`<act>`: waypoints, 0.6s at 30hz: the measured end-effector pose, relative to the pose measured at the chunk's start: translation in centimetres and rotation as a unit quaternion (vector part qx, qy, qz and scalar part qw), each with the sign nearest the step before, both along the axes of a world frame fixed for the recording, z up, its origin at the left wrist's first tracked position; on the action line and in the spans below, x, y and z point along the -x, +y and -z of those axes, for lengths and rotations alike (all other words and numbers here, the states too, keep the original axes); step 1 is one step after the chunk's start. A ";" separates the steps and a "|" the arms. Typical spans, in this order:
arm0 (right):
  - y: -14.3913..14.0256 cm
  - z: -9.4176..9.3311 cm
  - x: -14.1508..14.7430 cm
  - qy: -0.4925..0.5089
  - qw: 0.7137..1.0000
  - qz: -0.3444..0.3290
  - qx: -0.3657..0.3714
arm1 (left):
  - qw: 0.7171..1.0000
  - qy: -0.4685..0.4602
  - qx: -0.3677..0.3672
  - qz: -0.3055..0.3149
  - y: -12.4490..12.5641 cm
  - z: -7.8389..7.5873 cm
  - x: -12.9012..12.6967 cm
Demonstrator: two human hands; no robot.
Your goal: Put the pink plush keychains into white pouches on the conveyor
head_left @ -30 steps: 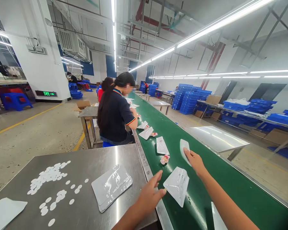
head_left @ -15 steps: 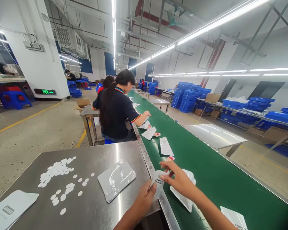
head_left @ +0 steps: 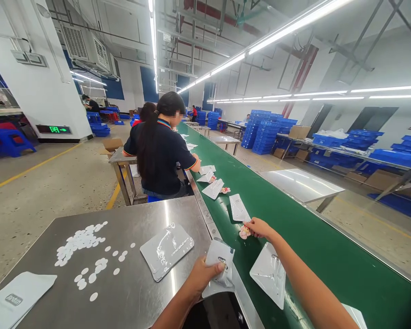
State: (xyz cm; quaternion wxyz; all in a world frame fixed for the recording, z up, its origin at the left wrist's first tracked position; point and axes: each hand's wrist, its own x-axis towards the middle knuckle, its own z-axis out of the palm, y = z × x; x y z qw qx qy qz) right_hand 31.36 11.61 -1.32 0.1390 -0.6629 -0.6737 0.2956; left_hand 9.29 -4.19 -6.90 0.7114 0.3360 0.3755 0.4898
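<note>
My left hand point(head_left: 205, 274) grips a white plastic pouch point(head_left: 222, 253) with printed lettering, thumb across its front, over the edge between the metal table and the belt. Out over the green conveyor belt, my right hand point(head_left: 259, 227) has its fingertips closed on a small pink plush-like figure point(head_left: 244, 232). Just beyond that figure a white pouch point(head_left: 239, 208) lies on the belt. Nearer to me, under my right forearm, rests another pouch point(head_left: 269, 274). A stack of glossy pouches point(head_left: 167, 250) sits on the table left of my left hand.
White round discs point(head_left: 80, 242) are scattered on the metal table point(head_left: 130, 297), with more pouches point(head_left: 15, 299) at its left corner. Farther along the belt point(head_left: 294, 228), a co-worker point(head_left: 160, 151) sits beside several pouches and pink figures. Blue crates point(head_left: 260, 132) stand beyond.
My right hand has left the pouch and reached forward and right to the pink figure on the belt. My left hand still holds its pouch. The co-worker's arm has drawn back.
</note>
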 end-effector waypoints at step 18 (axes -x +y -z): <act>-12.8 -4.7 3.8 0.122 0.952 -0.245 -0.135 | 0.978 0.171 -0.121 0.018 -0.9 -1.4 -1.1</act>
